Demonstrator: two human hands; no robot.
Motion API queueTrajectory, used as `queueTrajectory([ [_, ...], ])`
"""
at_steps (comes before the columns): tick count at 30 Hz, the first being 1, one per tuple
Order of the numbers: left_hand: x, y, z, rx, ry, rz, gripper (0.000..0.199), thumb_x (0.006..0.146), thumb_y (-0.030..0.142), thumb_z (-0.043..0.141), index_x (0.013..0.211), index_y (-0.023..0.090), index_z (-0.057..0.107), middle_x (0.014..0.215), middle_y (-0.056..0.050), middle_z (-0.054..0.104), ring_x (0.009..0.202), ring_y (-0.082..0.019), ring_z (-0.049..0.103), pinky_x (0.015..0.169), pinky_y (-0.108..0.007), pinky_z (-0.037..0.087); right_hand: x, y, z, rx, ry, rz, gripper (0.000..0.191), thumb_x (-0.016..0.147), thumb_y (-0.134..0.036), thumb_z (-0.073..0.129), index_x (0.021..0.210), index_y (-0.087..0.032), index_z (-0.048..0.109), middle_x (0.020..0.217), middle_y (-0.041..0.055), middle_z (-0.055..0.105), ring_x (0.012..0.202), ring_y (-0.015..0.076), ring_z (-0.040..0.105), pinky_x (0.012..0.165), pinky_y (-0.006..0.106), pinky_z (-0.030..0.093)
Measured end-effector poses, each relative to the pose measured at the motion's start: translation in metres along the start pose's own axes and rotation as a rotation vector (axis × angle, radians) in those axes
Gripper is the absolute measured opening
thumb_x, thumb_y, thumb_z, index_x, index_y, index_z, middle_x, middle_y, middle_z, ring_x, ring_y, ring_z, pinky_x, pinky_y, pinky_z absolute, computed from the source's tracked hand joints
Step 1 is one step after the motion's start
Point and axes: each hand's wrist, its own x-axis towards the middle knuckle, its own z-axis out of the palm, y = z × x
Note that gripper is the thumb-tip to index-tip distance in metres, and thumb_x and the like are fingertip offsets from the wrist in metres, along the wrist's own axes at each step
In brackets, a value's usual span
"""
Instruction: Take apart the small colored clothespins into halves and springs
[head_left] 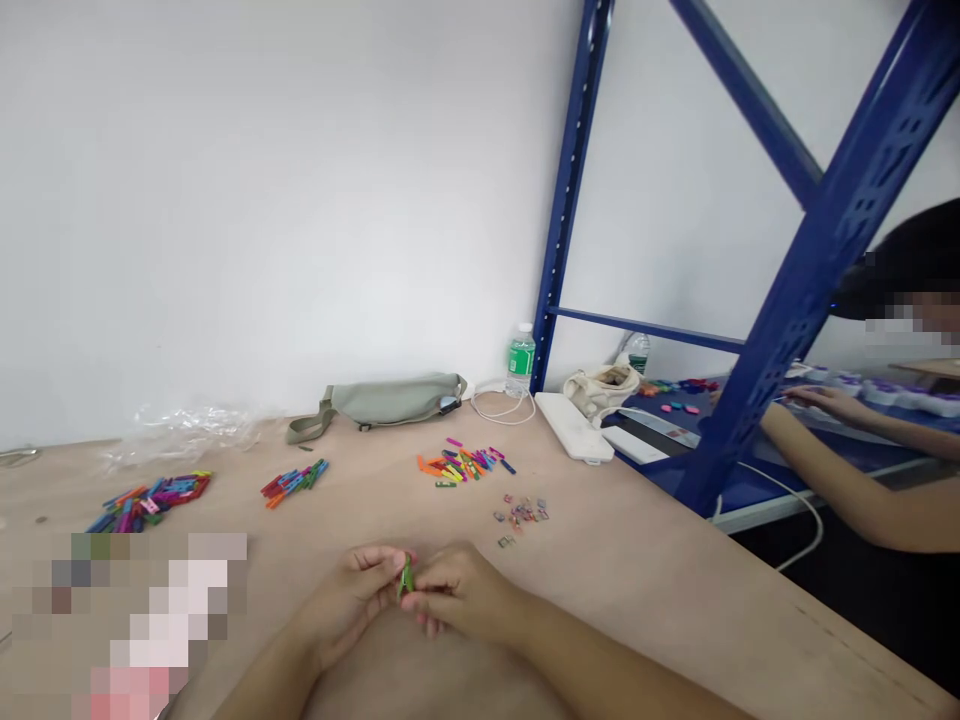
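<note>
Green clothespin (406, 577) is pinched in a tight grip between the fingertips of the left hand (349, 600) and right hand (461, 592), held over the wooden surface (637, 560). Colored sticks (459, 465) and tiny parts (521, 517) lie ahead, well apart.

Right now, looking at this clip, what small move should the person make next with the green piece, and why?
Probably firm up the pinch on the small green clothespin before reaching elsewhere. The left hand and right hand both have it between their fingers, so neither is free, and the loose coloured pieces lie farther up the wooden table.
</note>
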Motion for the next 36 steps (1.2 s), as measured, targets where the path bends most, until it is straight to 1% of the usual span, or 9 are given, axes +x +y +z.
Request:
queueTrajectory([
  [4, 0.005, -0.006, -0.006, -0.065, 0.09, -0.014, 0.019, 0.067, 0.029, 0.063, 0.077, 0.013, 0.066, 0.061, -0.003, 0.06, 0.057, -0.012, 0.052, 0.064, -0.026, 0.042, 0.001, 0.001, 0.001, -0.099, -0.004, -0.049, 0.037, 0.082, -0.038, 0.04, 0.056, -0.015, 0.054, 0.051, -0.0022, 0.053, 0.047, 0.008, 0.048, 0.051, 0.018, 0.037],
  [7, 0.007, -0.007, -0.009, -0.126, 0.15, 0.029, 0.019, 0.067, 0.027, 0.064, 0.079, 0.013, 0.066, 0.061, -0.002, 0.06, 0.057, -0.01, 0.052, 0.062, -0.023, 0.041, 0.002, 0.002, 0.001, -0.223, 0.063, -0.043, 0.035, 0.081, -0.036, 0.044, 0.053, -0.015, 0.049, 0.048, -0.0041, 0.046, 0.046, 0.0072, 0.04, 0.048, 0.018, 0.032],
  [12, 0.01, -0.005, -0.013, -0.235, 0.262, 0.07, 0.017, 0.064, 0.025, 0.066, 0.079, 0.015, 0.066, 0.064, -0.001, 0.061, 0.058, -0.009, 0.053, 0.059, -0.021, 0.042, 0.001, 0.001, -0.006, -0.366, 0.196, 0.099, 0.03, 0.082, -0.031, 0.039, 0.058, -0.015, 0.049, 0.054, -0.002, 0.048, 0.051, 0.0091, 0.041, 0.048, 0.019, 0.028],
  [17, 0.013, -0.006, -0.014, -0.286, 0.271, 0.092, 0.016, 0.064, 0.024, 0.067, 0.077, 0.015, 0.065, 0.063, -0.001, 0.062, 0.055, -0.009, 0.054, 0.058, -0.022, 0.043, 0.016, 0.006, -0.043, -0.535, 0.337, 0.308, 0.029, 0.08, -0.027, 0.04, 0.055, -0.015, 0.051, 0.056, 0.0007, 0.051, 0.052, 0.0111, 0.043, 0.049, 0.021, 0.025],
  [22, 0.014, -0.006, -0.015, -0.335, 0.257, 0.091, 0.014, 0.064, 0.022, 0.067, 0.076, 0.015, 0.064, 0.061, 0.0, 0.061, 0.053, -0.009, 0.054, 0.06, -0.022, 0.043, 0.048, 0.007, -0.078, -0.583, 0.394, 0.359, 0.038, 0.082, -0.035, 0.038, 0.053, -0.015, 0.052, 0.053, 0.0022, 0.05, 0.049, 0.011, 0.041, 0.048, 0.022, 0.022],
  [25, 0.013, -0.005, -0.014, -0.326, 0.242, 0.107, 0.013, 0.064, 0.023, 0.067, 0.074, 0.016, 0.063, 0.06, 0.001, 0.061, 0.053, -0.009, 0.054, 0.061, -0.022, 0.042, 0.051, 0.0, -0.068, -0.567, 0.348, 0.329, 0.04, 0.081, -0.039, 0.039, 0.052, -0.015, 0.053, 0.051, 0.0015, 0.049, 0.048, 0.0107, 0.041, 0.048, 0.022, 0.024],
  [28, 0.01, -0.002, -0.009, -0.289, 0.2, 0.127, 0.012, 0.064, 0.024, 0.067, 0.072, 0.016, 0.063, 0.061, 0.0, 0.062, 0.055, -0.01, 0.054, 0.061, -0.023, 0.041, 0.04, -0.011, -0.037, -0.522, 0.254, 0.248, 0.033, 0.08, -0.037, 0.044, 0.059, -0.016, 0.056, 0.055, 0.0, 0.053, 0.052, 0.0107, 0.044, 0.048, 0.021, 0.027],
  [31, 0.007, 0.001, -0.004, -0.236, 0.145, 0.12, 0.014, 0.063, 0.026, 0.067, 0.069, 0.014, 0.063, 0.062, -0.002, 0.062, 0.057, -0.011, 0.054, 0.06, -0.023, 0.039, 0.024, -0.02, -0.009, -0.378, 0.16, 0.138, 0.032, 0.084, -0.038, 0.038, 0.071, -0.017, 0.059, 0.061, -0.0006, 0.055, 0.055, 0.011, 0.046, 0.05, 0.02, 0.031],
  [36, 0.006, 0.001, -0.003, -0.124, 0.066, 0.111, 0.015, 0.064, 0.028, 0.067, 0.065, 0.014, 0.062, 0.058, -0.001, 0.06, 0.053, -0.01, 0.051, 0.057, -0.023, 0.036, 0.012, -0.019, 0.004, -0.178, 0.145, 0.077, 0.04, 0.088, -0.038, 0.027, 0.072, -0.016, 0.056, 0.066, 0.0007, 0.056, 0.063, 0.0128, 0.05, 0.06, 0.022, 0.037],
])
